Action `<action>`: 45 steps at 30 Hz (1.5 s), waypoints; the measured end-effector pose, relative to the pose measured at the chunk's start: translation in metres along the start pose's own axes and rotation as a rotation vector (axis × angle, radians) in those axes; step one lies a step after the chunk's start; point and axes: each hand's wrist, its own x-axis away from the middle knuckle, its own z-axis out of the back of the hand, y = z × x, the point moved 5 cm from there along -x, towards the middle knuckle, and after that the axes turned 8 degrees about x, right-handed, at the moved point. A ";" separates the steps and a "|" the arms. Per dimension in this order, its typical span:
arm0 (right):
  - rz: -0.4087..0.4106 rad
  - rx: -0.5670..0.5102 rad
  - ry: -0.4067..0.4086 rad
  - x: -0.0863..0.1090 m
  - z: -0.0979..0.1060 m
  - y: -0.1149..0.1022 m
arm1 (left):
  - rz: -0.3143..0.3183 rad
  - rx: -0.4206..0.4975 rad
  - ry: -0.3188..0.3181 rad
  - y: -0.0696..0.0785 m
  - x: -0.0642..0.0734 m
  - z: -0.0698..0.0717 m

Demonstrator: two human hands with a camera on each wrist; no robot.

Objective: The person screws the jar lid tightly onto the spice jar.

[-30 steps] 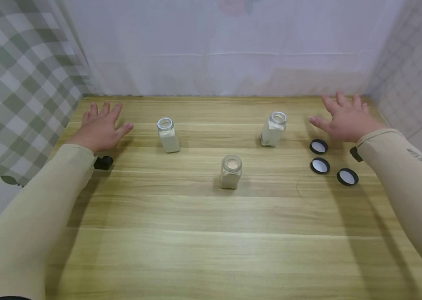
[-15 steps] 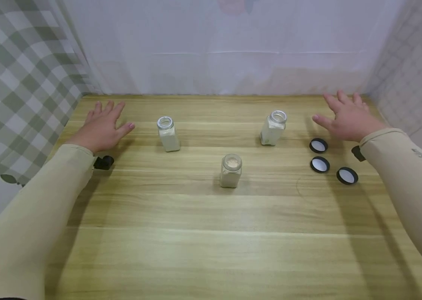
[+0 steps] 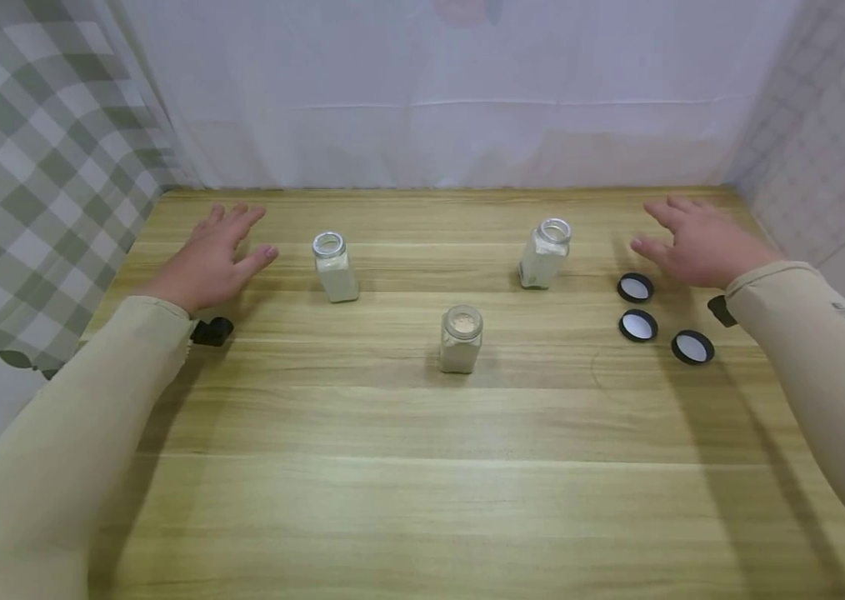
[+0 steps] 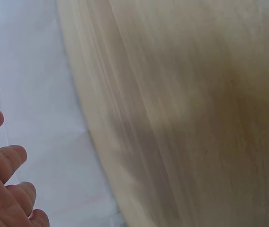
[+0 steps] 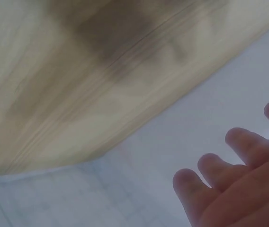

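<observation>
My left hand point(image 3: 214, 260) hovers over the table's back left, fingers spread and holding nothing. Nearest to it, on its right, a square glass jar point(image 3: 337, 275) of pale powder stands upright without a lid. A second lidless jar point(image 3: 542, 258) with pale contents is at the back right, and a third jar point(image 3: 460, 346) of beige powder stands nearer the middle. My right hand point(image 3: 706, 243), also holding nothing, hangs above the back right corner with loosely extended fingers. Below and left of it lie three round black lids point(image 3: 635, 288), white insides up. Each wrist view shows only part of its hand's fingers.
The wooden table point(image 3: 422, 500) ends at a white cloth point(image 3: 422, 108) along the back. A green checked cloth point(image 3: 25, 167) borders the left, and a pale grid-patterned cloth point(image 3: 835, 142) the right. Small black devices point(image 3: 212, 332) sit under the wrists.
My left hand has shifted slightly right toward the nearest jar. The right hand's fingers have dipped and drawn closer together. Jars and lids stay in place; the head view tilts a little.
</observation>
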 end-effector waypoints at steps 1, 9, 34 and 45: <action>0.000 0.004 -0.006 0.000 0.000 0.000 | -0.007 0.009 -0.001 0.001 0.000 0.000; 0.014 0.015 -0.051 0.001 -0.003 0.000 | -0.029 0.049 -0.006 0.004 0.001 -0.006; 0.097 -0.017 -0.125 0.009 -0.022 -0.009 | -0.054 0.164 -0.074 0.037 -0.006 -0.036; 0.120 -0.041 -0.163 0.007 -0.030 -0.012 | -0.090 0.159 -0.081 0.046 -0.014 -0.048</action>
